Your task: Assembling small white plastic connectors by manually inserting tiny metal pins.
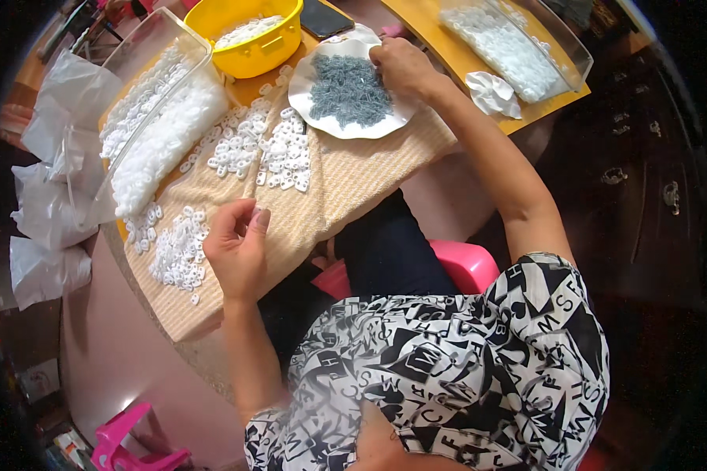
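Right hand (pixel 404 67) at grey pieces (pixel 346 90) on far plate (pixel 299 97), grip unclear to me | left hand (pixel 237 245) nearer, curled, hold unclear | I'd pinch lightly, avoiding scatter

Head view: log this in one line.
right hand: at small grey pieces on white wavy-rimmed plate; left hand: curled over beige striped cloth; yellow plastic basin: left of plate

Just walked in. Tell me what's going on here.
A person sits at a cloth-covered table. Their right hand is at the right side of a white plate, fingers at the grey pieces heaped on it. Their left hand is near the cloth, thumb and fingers drawn together; whether it holds anything is unclear. Small white parts lie in piles on the cloth, and a yellow basin stands beyond.
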`<control>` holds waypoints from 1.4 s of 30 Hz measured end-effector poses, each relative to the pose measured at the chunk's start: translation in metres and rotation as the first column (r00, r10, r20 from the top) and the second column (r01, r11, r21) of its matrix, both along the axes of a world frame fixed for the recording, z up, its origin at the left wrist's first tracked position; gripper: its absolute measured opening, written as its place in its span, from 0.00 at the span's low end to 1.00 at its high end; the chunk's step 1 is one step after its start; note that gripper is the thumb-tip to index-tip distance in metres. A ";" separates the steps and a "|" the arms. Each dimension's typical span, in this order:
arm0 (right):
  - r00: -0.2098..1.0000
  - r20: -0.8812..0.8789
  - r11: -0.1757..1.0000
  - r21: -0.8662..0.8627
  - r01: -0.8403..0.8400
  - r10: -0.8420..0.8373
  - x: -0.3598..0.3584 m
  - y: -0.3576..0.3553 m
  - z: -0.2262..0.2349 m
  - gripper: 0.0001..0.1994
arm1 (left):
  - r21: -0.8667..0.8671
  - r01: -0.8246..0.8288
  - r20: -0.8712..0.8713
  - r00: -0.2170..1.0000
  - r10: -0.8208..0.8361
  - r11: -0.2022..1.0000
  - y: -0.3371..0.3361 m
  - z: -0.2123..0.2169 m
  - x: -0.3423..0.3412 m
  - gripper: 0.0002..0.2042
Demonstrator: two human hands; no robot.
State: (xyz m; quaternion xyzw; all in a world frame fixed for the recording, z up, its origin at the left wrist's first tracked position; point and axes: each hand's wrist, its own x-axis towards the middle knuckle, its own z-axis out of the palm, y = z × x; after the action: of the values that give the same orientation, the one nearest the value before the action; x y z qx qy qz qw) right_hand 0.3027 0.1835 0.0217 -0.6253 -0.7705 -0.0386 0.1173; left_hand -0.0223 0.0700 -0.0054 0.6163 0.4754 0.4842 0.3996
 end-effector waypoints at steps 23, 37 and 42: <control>0.941 -0.336 0.987 -0.133 -0.093 0.044 0.002 -0.032 0.003 0.07 | -0.372 0.388 0.779 0.625 0.056 0.843 -0.003 0.015 0.005 0.08; 0.922 -0.388 0.999 -0.032 0.008 -0.020 -0.030 -0.050 0.002 0.11 | -0.349 0.490 0.894 0.430 0.126 0.799 -0.023 -0.004 0.014 0.06; 0.887 -0.457 0.992 -0.122 0.018 -0.072 -0.031 -0.052 0.000 0.08 | -0.335 0.543 0.912 0.391 0.121 0.770 -0.029 -0.006 0.011 0.06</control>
State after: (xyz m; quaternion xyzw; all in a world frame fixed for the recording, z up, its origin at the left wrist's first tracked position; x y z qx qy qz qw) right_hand 0.2720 0.1312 0.0212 -0.6400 -0.7071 0.1521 0.2595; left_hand -0.0118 0.0408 -0.0110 0.1588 0.2206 0.5023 0.8209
